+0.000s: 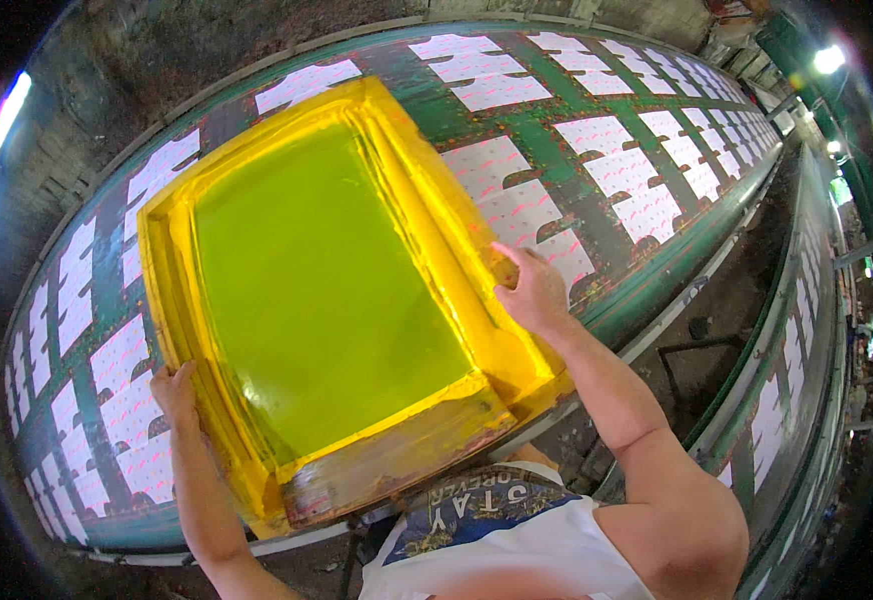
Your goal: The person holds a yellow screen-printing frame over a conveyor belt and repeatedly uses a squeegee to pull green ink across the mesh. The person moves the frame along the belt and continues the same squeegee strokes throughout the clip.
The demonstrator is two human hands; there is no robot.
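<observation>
A large screen-printing frame (427, 200) with yellow sides and a yellow-green mesh (322, 290) is held tilted in front of me over a long table. My left hand (175, 395) is closed on the frame's left side, low down. On the right side, my right hand (539, 292) grips the outer edge, its index finger stretched along the frame. A brown-stained strip (407, 450) runs across the frame's near end, close to my body. White fabric pieces (507, 180) with small pink marks lie on the table around the frame, and some are hidden beneath it.
The long green table (647, 270) reaches away to the far right, with rows of white pieces on it. A second table (787, 390) with similar pieces stands to the right, across a narrow aisle (697, 345). A rough grey wall (187, 60) rises behind.
</observation>
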